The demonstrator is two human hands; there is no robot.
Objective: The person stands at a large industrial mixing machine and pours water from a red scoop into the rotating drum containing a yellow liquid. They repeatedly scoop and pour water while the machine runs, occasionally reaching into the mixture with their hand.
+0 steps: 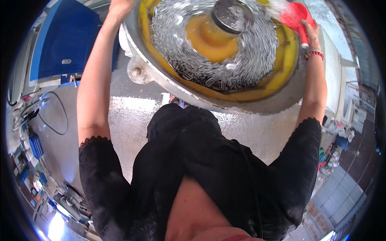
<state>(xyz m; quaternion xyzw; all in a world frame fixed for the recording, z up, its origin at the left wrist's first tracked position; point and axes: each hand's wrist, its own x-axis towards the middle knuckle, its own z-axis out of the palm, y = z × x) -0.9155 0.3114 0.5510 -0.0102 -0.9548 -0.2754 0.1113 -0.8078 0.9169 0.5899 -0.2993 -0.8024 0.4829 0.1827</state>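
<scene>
A large round metal bowl (257,105) with a yellow lining (237,95) is in front of me, like a vibratory finishing machine. Many small shiny metal pieces (257,52) form a ring inside it, blurred by motion. At its centre are a yellow hub (211,42) and a round metal cap (232,16). My right hand (312,31) grips a red plastic scoop (295,17) over the bowl's far right side. Pale blurred material spills leftward from its mouth. My left hand (120,6) is by the bowl's left rim; the top edge cuts off its fingers.
A blue metal cabinet (66,44) stands at the left, with a dark cable (64,116) on the floor behind it. A bolted lug (137,71) juts from the bowl's left side. The floor (132,120) shines between me and the bowl. Assorted clutter lines both sides.
</scene>
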